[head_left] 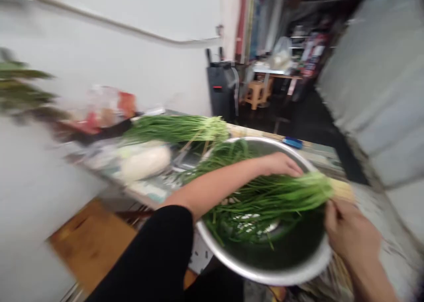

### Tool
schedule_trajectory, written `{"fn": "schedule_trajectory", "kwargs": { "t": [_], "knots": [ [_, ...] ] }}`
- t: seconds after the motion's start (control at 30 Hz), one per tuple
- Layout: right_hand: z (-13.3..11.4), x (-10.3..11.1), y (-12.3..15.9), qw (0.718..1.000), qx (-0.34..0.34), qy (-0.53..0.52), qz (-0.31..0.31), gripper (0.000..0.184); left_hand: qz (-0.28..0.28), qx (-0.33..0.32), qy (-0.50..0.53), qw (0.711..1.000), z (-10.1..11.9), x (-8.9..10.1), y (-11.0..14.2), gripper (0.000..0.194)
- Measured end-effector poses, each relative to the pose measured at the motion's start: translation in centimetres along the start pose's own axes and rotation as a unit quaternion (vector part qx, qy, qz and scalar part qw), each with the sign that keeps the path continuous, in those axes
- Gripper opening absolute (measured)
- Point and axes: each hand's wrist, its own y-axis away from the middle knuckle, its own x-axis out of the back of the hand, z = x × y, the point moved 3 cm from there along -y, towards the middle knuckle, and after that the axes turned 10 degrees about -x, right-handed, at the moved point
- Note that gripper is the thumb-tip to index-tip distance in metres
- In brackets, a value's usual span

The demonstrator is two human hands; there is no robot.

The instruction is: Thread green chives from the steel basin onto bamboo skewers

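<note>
A wide metal basin (265, 275) holds a bundle of long green garlic chives (281, 196), their pale stem ends at the right rim. My left hand (281, 164) reaches across the basin with its fingers curled down onto the bundle's upper side, closed on the chives. My right hand (353, 231) is at the right rim, just below the pale stem ends. Its thumb and fingers are drawn together; blur hides what is between them. Loose chive leaves hang over the basin's left side and lie on its bottom.
Behind the basin, a second bundle of chives (185, 127) lies on the table beside a white bagged bundle (145, 161). A blue object (292, 143) sits near the far rim. A wooden board (92, 244) is low at left. Further back stand a black bin-like object (222, 89) and a stool (255, 93).
</note>
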Motion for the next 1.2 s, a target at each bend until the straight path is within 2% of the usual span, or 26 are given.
{"fn": "schedule_trajectory", "kwargs": {
  "t": [0.1,0.2,0.37,0.53,0.73,0.87,1.2],
  "knots": [
    [-0.5,-0.3,0.2,1.000,-0.010,0.022,-0.014,0.030,0.031,0.024,-0.005,0.999,-1.4,1.8,0.4,0.019],
    [-0.8,-0.1,0.2,0.999,-0.023,0.024,-0.026,0.027,0.055,0.053,0.035,0.996,-2.1,2.2,-0.1,0.022],
    [-1.0,0.3,0.4,0.999,-0.016,0.012,-0.038,0.026,0.095,0.096,0.107,0.985,-1.4,1.8,0.3,0.021],
    [-1.0,0.2,0.2,0.998,-0.016,0.007,-0.057,0.027,0.121,0.083,0.166,0.975,-0.4,0.8,0.5,0.018],
    [-1.0,0.3,0.2,0.998,-0.019,0.005,-0.056,0.027,0.153,0.083,0.181,0.968,0.7,-0.3,0.7,0.012],
    [-1.0,0.3,0.3,0.998,-0.022,0.000,-0.054,0.027,0.176,0.096,0.181,0.963,0.7,-0.3,0.8,0.011],
    [-1.1,0.4,0.3,0.998,-0.024,-0.002,-0.060,0.026,0.189,0.098,0.190,0.959,0.4,-0.2,0.7,0.012]
  ]
}}
